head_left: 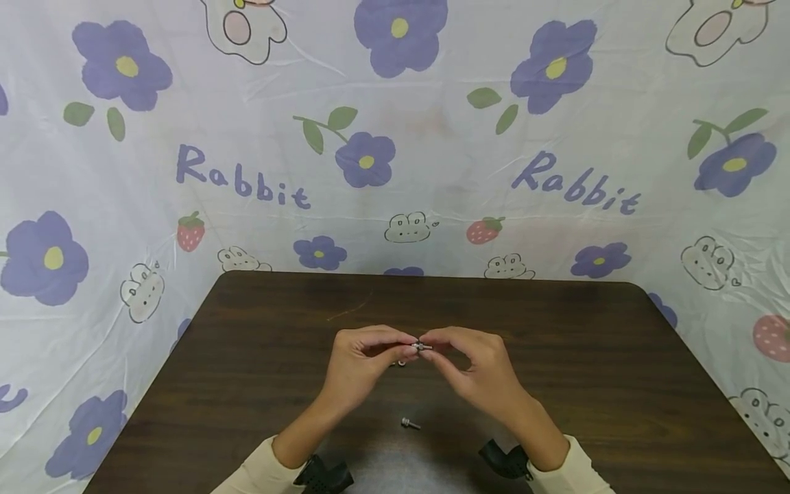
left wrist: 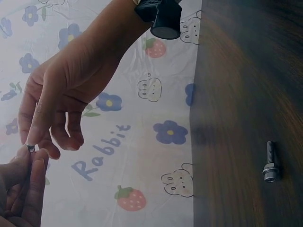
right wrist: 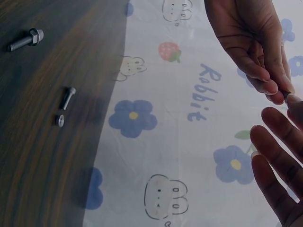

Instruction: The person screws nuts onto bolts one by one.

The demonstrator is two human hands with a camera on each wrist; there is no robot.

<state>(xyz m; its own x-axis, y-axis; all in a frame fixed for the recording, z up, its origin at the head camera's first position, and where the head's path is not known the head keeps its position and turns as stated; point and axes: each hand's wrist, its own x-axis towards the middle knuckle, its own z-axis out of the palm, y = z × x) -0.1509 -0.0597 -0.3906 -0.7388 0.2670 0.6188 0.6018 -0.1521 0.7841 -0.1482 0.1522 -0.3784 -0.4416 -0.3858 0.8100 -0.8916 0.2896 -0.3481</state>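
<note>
Over the table, both hands meet at a small silver screw (head_left: 422, 346), its thin shank pointing right. My left hand (head_left: 356, 367) pinches it between thumb and index fingertip. From the other side, my right hand (head_left: 480, 367) pinches it with thumb and index finger too; its other fingers (right wrist: 274, 156) are spread in the right wrist view. Fingertips hide most of the screw in both wrist views. Below the hands lies a larger bolt (head_left: 410, 424) with a nut threaded up near its head (left wrist: 270, 174).
On the dark wooden table (head_left: 247, 398), a small screw (right wrist: 69, 98) lies beside a small round nut or washer (right wrist: 60, 120), partly behind the left hand in the head view. A white flowered cloth (head_left: 432, 171) hangs behind the table. Each wrist wears a black camera mount (head_left: 324, 475).
</note>
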